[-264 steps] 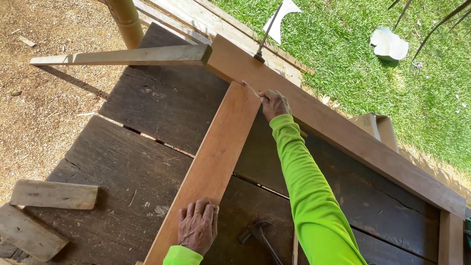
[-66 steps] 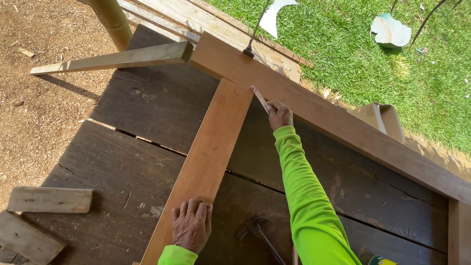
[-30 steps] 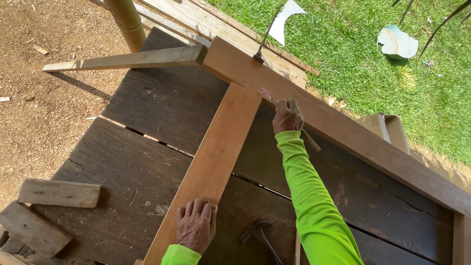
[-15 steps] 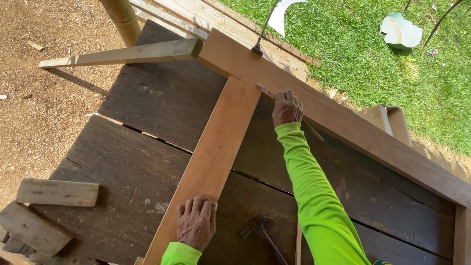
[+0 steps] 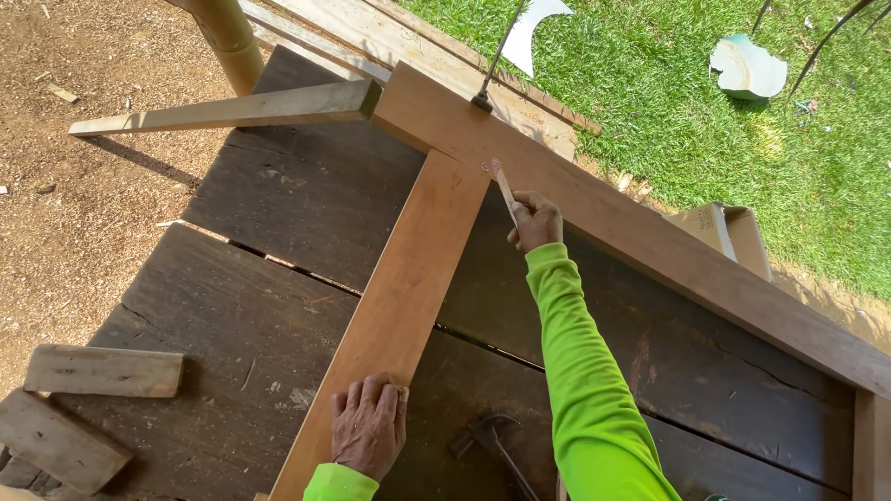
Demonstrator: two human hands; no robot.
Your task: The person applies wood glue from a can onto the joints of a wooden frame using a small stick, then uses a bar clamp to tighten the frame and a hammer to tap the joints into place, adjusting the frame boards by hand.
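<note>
Dark plank decking beside grass: the right hand (image 5: 535, 221) is gripping a pencil (image 5: 504, 188), its tip now sliding back to the joint at upper centre, while the left hand (image 5: 368, 425) is pressing flat on the reddish board (image 5: 408, 297), bottom centre.

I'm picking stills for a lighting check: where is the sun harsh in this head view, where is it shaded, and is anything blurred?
Head view: hard sun on the grass and the reddish plank; the slanted pale batten throws a crisp shadow on the dirt; dark deck boards stay dull; right hand, pencil and left hand look sharp.
</note>
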